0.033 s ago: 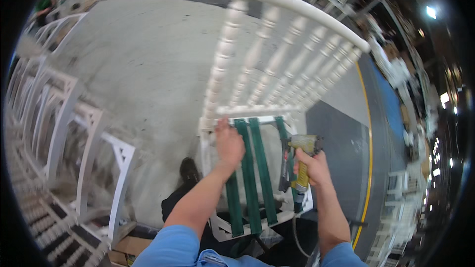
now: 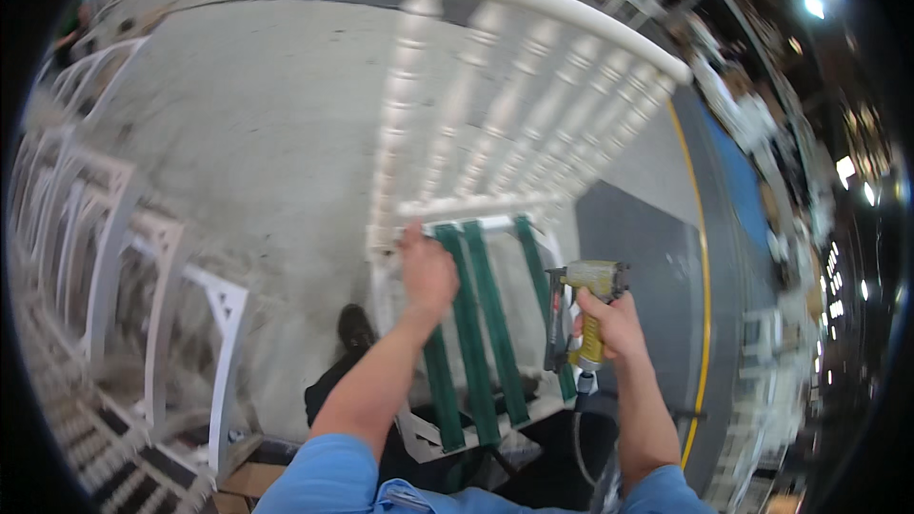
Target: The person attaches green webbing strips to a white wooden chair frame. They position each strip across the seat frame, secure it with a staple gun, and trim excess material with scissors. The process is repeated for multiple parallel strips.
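A white chair frame with a turned-spindle back [image 2: 533,95] stands in front of me, green straps [image 2: 476,333] running lengthwise across its seat opening. My left hand [image 2: 427,271] is at the far left corner of the seat, its fingers closed over the end of the leftmost green strap [image 2: 444,390] at the rail. The fingertips are partly hidden. My right hand [image 2: 611,326] grips the handle of a yellow and black pneumatic staple gun [image 2: 590,281], held over the seat's right side near the rightmost strap [image 2: 533,257]. An air hose [image 2: 578,438] hangs from its handle.
White curved chair parts [image 2: 224,324] stand in a row at the left. A cardboard box [image 2: 249,479] is at the lower left. My shoe [image 2: 354,328] is left of the seat. A yellow floor line [image 2: 705,305] runs along the right, with white furniture [image 2: 762,362] beyond.
The whole view has shifted slightly, so the chair appears further left. The staple gun has moved a little right relative to the seat. My left hand stays at the same corner.
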`<state>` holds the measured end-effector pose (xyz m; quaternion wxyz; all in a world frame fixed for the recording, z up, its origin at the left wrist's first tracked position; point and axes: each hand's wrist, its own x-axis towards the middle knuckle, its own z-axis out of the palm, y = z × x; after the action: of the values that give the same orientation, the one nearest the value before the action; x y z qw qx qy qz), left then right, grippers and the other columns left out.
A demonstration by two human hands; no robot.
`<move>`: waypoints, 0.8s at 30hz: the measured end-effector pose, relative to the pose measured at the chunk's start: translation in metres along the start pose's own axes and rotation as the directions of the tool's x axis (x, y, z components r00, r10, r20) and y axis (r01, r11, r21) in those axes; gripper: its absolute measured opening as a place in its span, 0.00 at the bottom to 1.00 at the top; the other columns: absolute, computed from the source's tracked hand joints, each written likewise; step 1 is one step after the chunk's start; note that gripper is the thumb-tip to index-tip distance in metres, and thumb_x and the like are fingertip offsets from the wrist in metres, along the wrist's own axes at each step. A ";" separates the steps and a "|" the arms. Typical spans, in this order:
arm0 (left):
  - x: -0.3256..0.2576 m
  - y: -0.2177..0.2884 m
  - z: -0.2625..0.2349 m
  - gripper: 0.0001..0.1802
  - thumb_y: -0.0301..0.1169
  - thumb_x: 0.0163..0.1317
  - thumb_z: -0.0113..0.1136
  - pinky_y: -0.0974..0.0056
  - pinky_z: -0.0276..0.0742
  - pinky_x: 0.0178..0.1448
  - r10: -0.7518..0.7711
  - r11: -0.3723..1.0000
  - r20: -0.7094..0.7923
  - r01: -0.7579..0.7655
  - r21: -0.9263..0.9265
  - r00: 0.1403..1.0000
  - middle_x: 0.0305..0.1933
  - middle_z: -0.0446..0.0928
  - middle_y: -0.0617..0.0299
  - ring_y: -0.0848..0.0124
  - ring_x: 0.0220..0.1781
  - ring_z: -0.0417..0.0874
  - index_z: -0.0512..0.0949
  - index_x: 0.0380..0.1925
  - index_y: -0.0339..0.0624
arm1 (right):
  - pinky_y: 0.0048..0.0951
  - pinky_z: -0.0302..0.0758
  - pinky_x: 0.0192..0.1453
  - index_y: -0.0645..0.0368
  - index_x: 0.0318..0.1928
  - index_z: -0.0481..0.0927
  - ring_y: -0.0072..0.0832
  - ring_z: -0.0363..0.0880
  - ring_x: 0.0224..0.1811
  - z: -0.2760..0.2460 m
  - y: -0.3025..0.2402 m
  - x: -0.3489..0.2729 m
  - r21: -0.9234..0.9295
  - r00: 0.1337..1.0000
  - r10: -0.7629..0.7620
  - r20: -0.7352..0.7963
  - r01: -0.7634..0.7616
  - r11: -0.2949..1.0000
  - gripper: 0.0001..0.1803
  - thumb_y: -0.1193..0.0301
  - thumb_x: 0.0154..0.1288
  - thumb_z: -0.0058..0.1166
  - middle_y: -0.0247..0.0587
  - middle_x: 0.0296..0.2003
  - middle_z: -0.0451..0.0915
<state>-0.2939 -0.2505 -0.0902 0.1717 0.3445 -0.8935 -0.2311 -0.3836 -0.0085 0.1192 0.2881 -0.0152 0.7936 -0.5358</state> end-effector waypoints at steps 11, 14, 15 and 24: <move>0.063 0.013 0.000 0.15 0.30 0.70 0.51 0.54 0.84 0.43 -0.276 0.116 0.351 0.393 -0.912 0.895 0.36 0.85 0.50 0.58 0.33 0.87 0.83 0.39 0.27 | 0.33 0.79 0.29 0.63 0.49 0.85 0.25 0.81 0.27 -0.253 0.064 -0.290 0.094 0.614 0.058 -0.787 0.027 0.995 0.17 0.65 0.70 0.74 0.36 0.33 0.84; 0.049 0.043 -0.014 0.20 0.32 0.81 0.43 0.50 0.89 0.50 -0.217 -0.073 0.538 0.536 -0.841 0.815 0.53 0.85 0.44 0.53 0.43 0.89 0.77 0.56 0.25 | 0.33 0.79 0.28 0.62 0.48 0.85 0.26 0.80 0.26 -0.288 0.110 -0.355 0.204 0.516 0.156 -0.842 0.036 0.978 0.18 0.62 0.70 0.74 0.36 0.34 0.84; 0.034 0.050 -0.017 0.21 0.33 0.83 0.40 0.49 0.89 0.52 -0.182 -0.082 0.582 0.578 -0.812 0.792 0.57 0.83 0.43 0.52 0.47 0.89 0.74 0.60 0.25 | 0.33 0.79 0.28 0.62 0.49 0.85 0.26 0.80 0.27 -0.291 0.129 -0.368 0.257 0.508 0.211 -0.835 0.022 0.966 0.18 0.62 0.70 0.74 0.37 0.34 0.84; -0.157 0.060 -0.059 0.25 0.51 0.85 0.47 0.44 0.78 0.67 -0.024 -0.236 0.846 0.819 -0.523 0.533 0.65 0.80 0.56 0.53 0.59 0.82 0.75 0.64 0.41 | 0.40 0.82 0.33 0.56 0.57 0.82 0.33 0.82 0.34 -0.319 0.277 -0.293 0.617 0.759 0.444 -0.476 -0.072 0.784 0.26 0.57 0.67 0.76 0.37 0.45 0.83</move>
<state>-0.1879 -0.1193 -0.0323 -0.0191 0.3483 -0.2461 -0.9043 -0.2120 0.4756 0.0931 0.0884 0.3554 0.6414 -0.6742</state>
